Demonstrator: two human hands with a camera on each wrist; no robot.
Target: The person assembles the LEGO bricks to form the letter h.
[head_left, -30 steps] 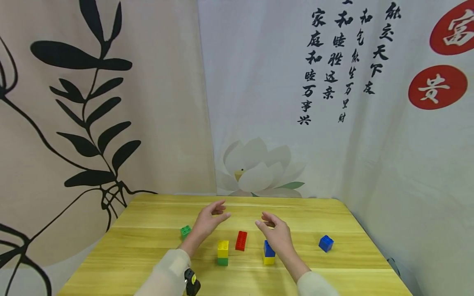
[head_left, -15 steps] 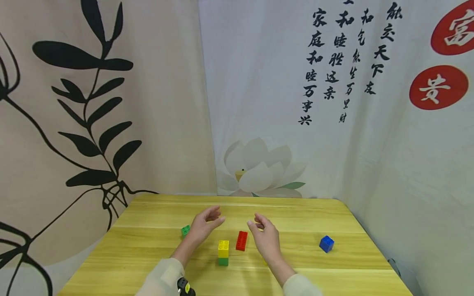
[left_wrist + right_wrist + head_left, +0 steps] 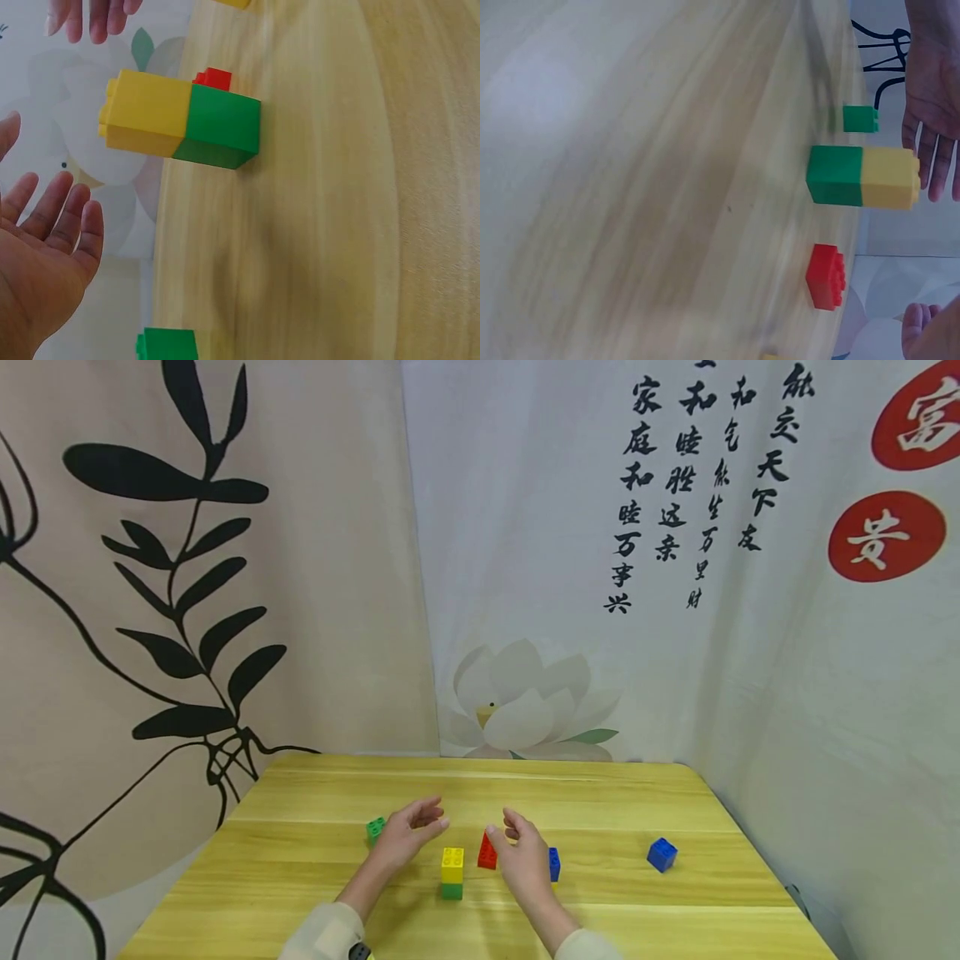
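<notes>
In the head view my left hand [image 3: 408,837] hovers above the table with relaxed fingers and holds nothing. A green brick [image 3: 376,830] lies just left of it. To its right stands a yellow brick [image 3: 452,864] stacked on a green brick [image 3: 452,891]. My right hand [image 3: 523,860], also holding nothing, is in the air and partly covers a red brick [image 3: 487,852] from this view. Right of that hand, a blue brick [image 3: 554,863] shows over a mostly hidden yellow one. The left wrist view shows the loosely spread left fingers [image 3: 56,214] apart from the yellow-green stack.
A separate blue brick [image 3: 662,855] sits on the right part of the wooden table [image 3: 600,802]. Behind the table's far edge hangs a printed curtain [image 3: 525,568] with a lotus, leaves and writing.
My right hand has moved left, from in front of the blue-yellow stack to in front of the red brick. My left hand has drawn slightly back toward me. The bricks have stayed put.
</notes>
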